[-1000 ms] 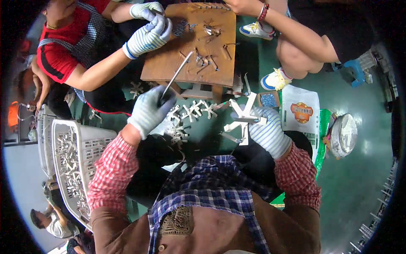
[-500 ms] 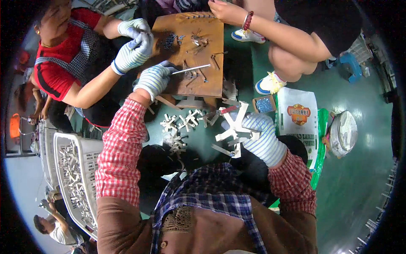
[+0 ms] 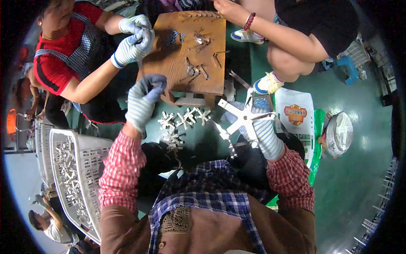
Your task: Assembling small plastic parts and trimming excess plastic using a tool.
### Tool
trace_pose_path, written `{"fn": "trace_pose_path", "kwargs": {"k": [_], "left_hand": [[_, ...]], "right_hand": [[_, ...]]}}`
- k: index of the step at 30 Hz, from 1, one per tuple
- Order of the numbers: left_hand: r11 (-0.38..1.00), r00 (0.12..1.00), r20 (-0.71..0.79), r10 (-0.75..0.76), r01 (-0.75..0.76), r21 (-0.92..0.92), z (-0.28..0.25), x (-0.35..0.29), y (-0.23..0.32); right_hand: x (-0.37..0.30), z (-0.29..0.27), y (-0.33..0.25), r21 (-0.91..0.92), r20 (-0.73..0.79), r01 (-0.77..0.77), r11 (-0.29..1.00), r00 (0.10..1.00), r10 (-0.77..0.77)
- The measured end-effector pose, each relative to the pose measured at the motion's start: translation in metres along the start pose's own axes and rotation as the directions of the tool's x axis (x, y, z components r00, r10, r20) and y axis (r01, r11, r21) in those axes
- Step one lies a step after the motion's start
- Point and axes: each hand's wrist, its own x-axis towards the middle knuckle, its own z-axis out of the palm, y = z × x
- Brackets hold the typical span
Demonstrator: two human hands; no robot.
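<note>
My right hand (image 3: pixel 266 135), in a striped glove, grips a white star-shaped metal base (image 3: pixel 245 117) from below and from the right. Several arms spread from its hub, and thin metal strips hang off some of them. My left hand (image 3: pixel 144 101), gloved too, is raised left of the wooden table's near edge with its fingers curled in. A faint grey streak shows above it; what the fingers hold is not clear. Between my hands, a pile of small white star-shaped parts (image 3: pixel 186 118) lies low in front of me.
A wooden table (image 3: pixel 186 84) ahead bears small metal pieces and screws. Across it, a co-worker's gloved hands (image 3: pixel 135 44) work at the left; another person's arm (image 3: pixel 270 31) reaches in at the right. A white basket (image 3: pixel 91 165) of metal parts stands left, a white-and-green sack (image 3: pixel 298 99) right.
My left hand has drawn back from the table toward me, and the long thin rod it held no longer shows clearly. The star-shaped base has turned its flat face up in my right hand.
</note>
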Motion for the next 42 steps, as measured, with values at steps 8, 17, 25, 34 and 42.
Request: {"fn": "trace_pose_path", "kwargs": {"k": [8, 17, 25, 34, 42], "left_hand": [[0.761, 0.861, 0.304, -0.408, 0.505, -0.407, 0.035, -0.077, 0.055], [0.785, 0.792, 0.451, -0.41, 0.559, -0.268, 0.049, -0.087, 0.056], [0.772, 0.814, 0.39, -0.431, 0.557, -0.307, 0.055, -0.087, 0.047], [0.79, 0.8, 0.403, -0.445, 0.563, -0.244, 0.055, -0.088, 0.048], [0.78, 0.779, 0.432, -0.455, 0.582, -0.228, 0.051, -0.089, 0.044]], "right_hand": [[0.009, 0.023, -0.027, 0.836, 0.487, -0.518, 0.182, 0.853, 0.19], [-0.002, 0.018, 0.0, 0.555, 0.479, -0.433, 0.711, 0.864, 0.152], [-0.009, 0.037, -0.022, 0.097, 0.22, 0.138, 0.986, 0.963, -0.157], [-0.007, 0.024, -0.029, -0.822, 0.418, 0.474, 0.315, 0.878, -0.232], [-0.012, 0.027, -0.021, -0.846, 0.415, 0.498, 0.192, 0.84, -0.35]]}}
